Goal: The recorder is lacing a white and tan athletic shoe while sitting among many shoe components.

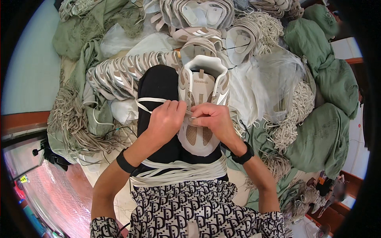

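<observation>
A beige and white shoe upper (202, 85) without a visible sole lies on my right thigh, its toe toward me. Both my hands meet over its lacing area, fingertips nearly touching. My left hand (166, 121) is closed in a pinch on a white shoelace (152, 99), which loops out over my black-clad left thigh. My right hand (214, 121) pinches at the eyelets, where a short bit of lace shows between the fingers; the lace's path there is mostly hidden. Across my lap lies a bundle of white laces (180, 172).
A row of similar shoe uppers (119, 75) stretches to the left, with more stacked uppers (202, 14) ahead. Laces hang in bundles on the left (71, 119) and right (297, 107). Green sacks (319, 135) line the right side, beside clear plastic sheeting (278, 71).
</observation>
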The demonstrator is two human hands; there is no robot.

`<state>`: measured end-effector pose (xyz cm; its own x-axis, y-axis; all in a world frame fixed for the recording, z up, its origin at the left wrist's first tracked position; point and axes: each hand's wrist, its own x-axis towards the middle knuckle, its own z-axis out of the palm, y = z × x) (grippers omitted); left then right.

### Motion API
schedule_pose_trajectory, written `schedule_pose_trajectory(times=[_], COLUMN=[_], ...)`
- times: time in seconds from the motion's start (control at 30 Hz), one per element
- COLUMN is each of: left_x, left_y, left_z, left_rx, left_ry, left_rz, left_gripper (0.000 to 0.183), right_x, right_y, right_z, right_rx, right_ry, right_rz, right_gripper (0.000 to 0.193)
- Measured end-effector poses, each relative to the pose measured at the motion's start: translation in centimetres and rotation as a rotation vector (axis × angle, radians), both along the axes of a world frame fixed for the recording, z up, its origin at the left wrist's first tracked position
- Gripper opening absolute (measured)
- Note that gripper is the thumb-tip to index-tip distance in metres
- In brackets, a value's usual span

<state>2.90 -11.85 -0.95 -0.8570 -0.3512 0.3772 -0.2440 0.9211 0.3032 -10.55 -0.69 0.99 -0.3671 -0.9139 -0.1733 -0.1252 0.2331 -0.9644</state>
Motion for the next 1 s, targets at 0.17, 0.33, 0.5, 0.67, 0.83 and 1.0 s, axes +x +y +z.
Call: schedule_pose_trajectory(times=[0.17,0.33,0.5,0.67,0.83,1.0], left_x=[-0.5,-0.7,-1.3,-4.4,-6.4,-6.0], left_y=[0.2,0.3,-0.4,-2.1,-1.3,-0.4], left_z=[-0.1,0.4,2.3,4.6,5.5,4.9], left_rx=[-0.043,-0.119,-0.318,0.135,-0.066,-0.364], left_ry=[0.040,0.020,-0.271,-0.610,-0.769,-0.326], left_rz=[0.007,-0.020,-0.228,-0.159,-0.281,-0.575], left_gripper=[0.016,0.013,0.012,0.016,0.007,0.006], right_x=[0.4,0.2,-1.3,-4.2,-3.8,-4.1], right_y=[0.1,0.5,1.7,2.9,3.2,3.6], right_z=[0.3,0.2,-0.1,-0.7,-2.3,-2.7], right_rx=[0.090,0.093,-0.158,-0.085,-0.101,-0.224], right_ry=[-0.267,-0.295,0.055,0.259,0.125,0.325], right_rz=[-0.038,0.037,0.089,-0.162,-0.252,-0.314], right_gripper=[0.013,0.013,0.012,0.011,0.011,0.010])
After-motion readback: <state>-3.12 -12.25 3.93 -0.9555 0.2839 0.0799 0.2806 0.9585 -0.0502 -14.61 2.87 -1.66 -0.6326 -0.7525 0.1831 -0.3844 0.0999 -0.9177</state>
